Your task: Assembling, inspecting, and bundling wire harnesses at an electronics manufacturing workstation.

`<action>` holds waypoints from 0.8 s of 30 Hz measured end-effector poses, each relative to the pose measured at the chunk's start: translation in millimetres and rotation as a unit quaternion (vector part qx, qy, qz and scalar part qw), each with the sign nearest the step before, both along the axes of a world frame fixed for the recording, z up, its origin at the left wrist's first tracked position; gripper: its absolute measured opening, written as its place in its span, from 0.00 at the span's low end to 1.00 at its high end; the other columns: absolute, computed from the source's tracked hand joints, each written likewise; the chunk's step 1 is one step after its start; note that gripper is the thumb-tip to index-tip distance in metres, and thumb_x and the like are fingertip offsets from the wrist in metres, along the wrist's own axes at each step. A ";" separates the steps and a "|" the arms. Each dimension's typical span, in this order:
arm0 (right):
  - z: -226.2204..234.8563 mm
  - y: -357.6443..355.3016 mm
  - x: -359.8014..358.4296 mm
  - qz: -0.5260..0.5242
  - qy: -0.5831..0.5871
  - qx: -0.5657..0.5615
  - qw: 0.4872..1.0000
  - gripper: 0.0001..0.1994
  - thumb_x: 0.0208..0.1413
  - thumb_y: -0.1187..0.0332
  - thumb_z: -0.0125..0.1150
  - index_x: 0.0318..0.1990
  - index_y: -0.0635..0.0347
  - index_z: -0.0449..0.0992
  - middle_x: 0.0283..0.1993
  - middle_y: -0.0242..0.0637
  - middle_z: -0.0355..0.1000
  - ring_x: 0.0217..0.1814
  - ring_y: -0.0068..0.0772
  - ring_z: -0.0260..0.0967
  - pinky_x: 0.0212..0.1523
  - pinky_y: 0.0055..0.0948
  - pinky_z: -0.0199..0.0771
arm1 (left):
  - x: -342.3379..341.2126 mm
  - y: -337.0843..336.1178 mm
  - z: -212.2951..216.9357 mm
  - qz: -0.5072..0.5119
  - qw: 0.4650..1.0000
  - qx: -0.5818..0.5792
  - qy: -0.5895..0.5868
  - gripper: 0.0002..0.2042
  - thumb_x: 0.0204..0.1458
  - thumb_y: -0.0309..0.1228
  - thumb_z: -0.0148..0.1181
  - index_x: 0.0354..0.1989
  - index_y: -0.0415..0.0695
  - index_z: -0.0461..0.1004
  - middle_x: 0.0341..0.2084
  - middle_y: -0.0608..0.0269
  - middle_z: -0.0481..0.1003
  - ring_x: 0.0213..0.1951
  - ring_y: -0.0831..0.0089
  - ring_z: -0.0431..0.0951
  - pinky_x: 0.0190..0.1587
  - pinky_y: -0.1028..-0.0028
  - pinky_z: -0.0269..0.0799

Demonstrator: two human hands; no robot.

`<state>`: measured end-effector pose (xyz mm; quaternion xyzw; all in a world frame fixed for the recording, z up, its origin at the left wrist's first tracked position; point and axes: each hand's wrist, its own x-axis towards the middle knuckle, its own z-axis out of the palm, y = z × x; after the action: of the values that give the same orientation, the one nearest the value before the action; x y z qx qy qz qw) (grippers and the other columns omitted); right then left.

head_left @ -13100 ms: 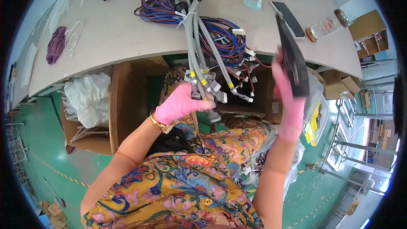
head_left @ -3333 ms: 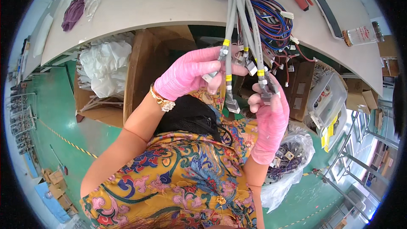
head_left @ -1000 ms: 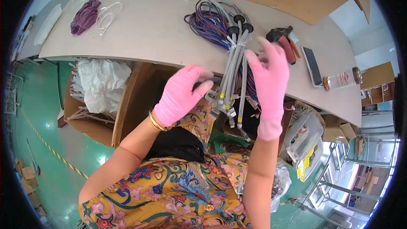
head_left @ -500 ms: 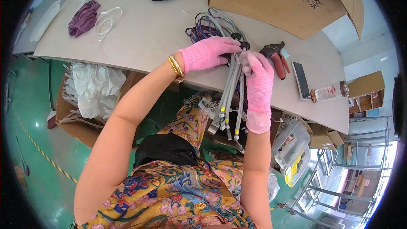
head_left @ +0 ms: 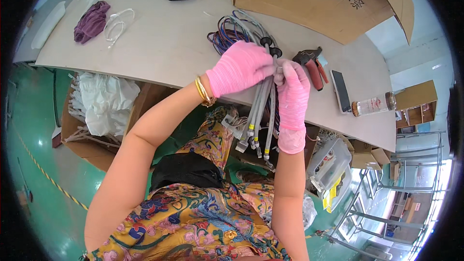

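A bundle of grey cables (head_left: 260, 104) hangs over the table's front edge, its connector ends with yellow bands dangling below. Two black rubber grommets (head_left: 270, 47) sit on the cables just beyond my hands. In a pink glove, my left hand (head_left: 243, 66) is closed around the bundle from the left, fingertips meeting the right hand. My right hand (head_left: 291, 78), also pink-gloved, pinches at the bundle's right side; what lies between its fingertips is too small to make out. Behind them, coiled blue, red and grey wires (head_left: 231, 31) rest on the table.
A red-and-black hand tool (head_left: 313, 67), a phone (head_left: 341, 91) and a glass jar (head_left: 373, 104) lie on the right. A large cardboard box (head_left: 309, 2) stands behind. Purple cloth (head_left: 92, 21) and a white tie loop (head_left: 116, 26) are left. Boxes of parts stand below the table.
My left hand has drawn in, its fingers curling down from the grommets toward the right fingertips. The right hand stays pinched at nearly the same place. The view has shifted slightly.
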<state>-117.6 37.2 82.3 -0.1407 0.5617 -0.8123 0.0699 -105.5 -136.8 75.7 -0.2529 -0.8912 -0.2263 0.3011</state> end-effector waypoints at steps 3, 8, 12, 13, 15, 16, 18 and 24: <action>-6.5 1.0 -5.3 -0.013 -0.018 -0.027 0.999 0.13 0.60 0.67 0.58 0.43 0.71 0.74 0.31 0.28 0.66 0.30 0.17 0.59 0.33 0.18 0.60 | 3.2 -5.6 11.0 -0.119 0.898 0.349 -0.241 0.12 0.57 0.37 0.56 0.26 0.44 0.73 0.20 0.65 0.71 0.25 0.76 0.69 0.33 0.75 0.66; -11.9 2.2 -10.2 -0.006 -0.025 -0.029 0.999 0.13 0.60 0.66 0.58 0.43 0.71 0.74 0.30 0.28 0.66 0.30 0.18 0.59 0.32 0.18 0.60 | -3.6 -11.6 31.1 -0.208 0.753 0.557 -0.283 0.13 0.59 0.34 0.55 0.25 0.40 0.71 0.22 0.73 0.70 0.26 0.83 0.66 0.33 0.81 0.64; -9.5 -1.2 -8.8 -0.004 -0.005 -0.055 0.998 0.12 0.60 0.66 0.58 0.42 0.70 0.74 0.31 0.28 0.67 0.30 0.18 0.60 0.33 0.19 0.61 | -1.7 -7.7 22.7 -0.225 0.703 0.599 -0.311 0.14 0.54 0.38 0.62 0.28 0.39 0.72 0.24 0.69 0.70 0.28 0.80 0.68 0.35 0.79 0.67; -6.6 -2.5 -8.5 -0.005 -0.003 -0.056 0.998 0.12 0.60 0.66 0.58 0.42 0.70 0.74 0.31 0.28 0.67 0.30 0.18 0.60 0.33 0.19 0.61 | 2.4 -7.8 22.6 -0.173 0.752 0.541 -0.333 0.15 0.51 0.40 0.64 0.29 0.39 0.73 0.25 0.67 0.71 0.29 0.77 0.69 0.36 0.77 0.68; 1.0 -4.5 -7.3 0.017 0.051 -0.001 0.999 0.11 0.60 0.67 0.58 0.41 0.69 0.75 0.32 0.27 0.68 0.30 0.18 0.60 0.34 0.20 0.61 | 7.9 -5.6 9.8 -0.134 0.860 0.406 -0.279 0.15 0.48 0.40 0.66 0.29 0.40 0.73 0.26 0.64 0.71 0.31 0.72 0.71 0.37 0.74 0.69; 4.2 -9.3 -4.6 0.018 0.051 -0.003 0.999 0.11 0.60 0.67 0.58 0.41 0.69 0.75 0.32 0.27 0.68 0.30 0.18 0.60 0.34 0.20 0.61 | 12.6 -5.0 7.3 -0.087 0.938 0.257 -0.216 0.16 0.45 0.41 0.68 0.30 0.40 0.73 0.26 0.60 0.72 0.33 0.67 0.73 0.39 0.70 0.71; 10.8 -19.3 1.7 -0.016 0.111 0.104 0.988 0.11 0.60 0.67 0.58 0.40 0.68 0.76 0.32 0.27 0.69 0.31 0.17 0.60 0.36 0.19 0.62 | 11.2 -0.3 8.2 -0.035 0.955 0.210 -0.208 0.14 0.44 0.38 0.67 0.30 0.40 0.74 0.29 0.54 0.72 0.38 0.58 0.74 0.42 0.65 0.71; 10.9 7.3 -2.5 -0.039 0.069 0.066 0.995 0.13 0.61 0.66 0.56 0.44 0.69 0.76 0.34 0.29 0.73 0.37 0.17 0.68 0.40 0.18 0.68 | 5.5 7.4 2.0 -0.001 0.977 0.124 -0.172 0.09 0.47 0.34 0.61 0.29 0.40 0.74 0.30 0.52 0.72 0.40 0.55 0.73 0.45 0.64 0.70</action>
<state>-120.2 44.5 93.2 -0.1692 0.6229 -0.7637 0.0082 -100.1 -129.3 77.7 -0.1720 -0.8944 -0.3754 0.1719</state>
